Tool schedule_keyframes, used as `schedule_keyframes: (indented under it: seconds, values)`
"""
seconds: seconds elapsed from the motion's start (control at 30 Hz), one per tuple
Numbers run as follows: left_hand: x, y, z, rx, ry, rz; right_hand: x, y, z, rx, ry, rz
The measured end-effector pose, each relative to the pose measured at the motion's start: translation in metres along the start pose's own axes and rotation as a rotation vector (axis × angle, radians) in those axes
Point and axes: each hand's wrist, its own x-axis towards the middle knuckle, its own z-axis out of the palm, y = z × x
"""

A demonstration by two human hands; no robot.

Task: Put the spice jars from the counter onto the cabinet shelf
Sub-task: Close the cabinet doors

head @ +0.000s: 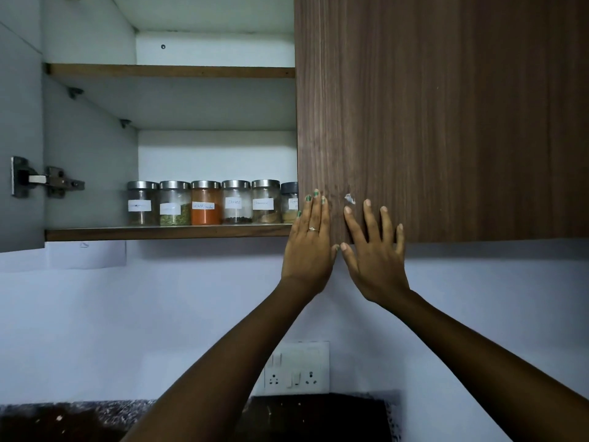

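Palms flat and fingers straight, my left hand (308, 242) and right hand (373, 250) both press the lower left corner of the wood-grain cabinet door (446, 116), gripping nothing, with the left one at the door's edge. Six labelled spice jars (206, 202) stand in a row along the front edge of the bottom cabinet shelf (165, 232), the rightmost half hidden behind the door. Below, I see a wall socket panel (296, 368) above the counter (63, 419).

White handwritten labels sit on the spice jars (205, 202) along the lower shelf (159, 232), but the writing is too small and faint to read with any certainty.
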Motion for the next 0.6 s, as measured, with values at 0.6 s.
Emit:
schedule_keyframes:
  seconds: [0.6]
  values:
    - [-0.074, -0.016, -0.101, 0.078, 0.113, 0.124, -0.031, -0.056, -0.061, 0.264, 0.109, -0.180]
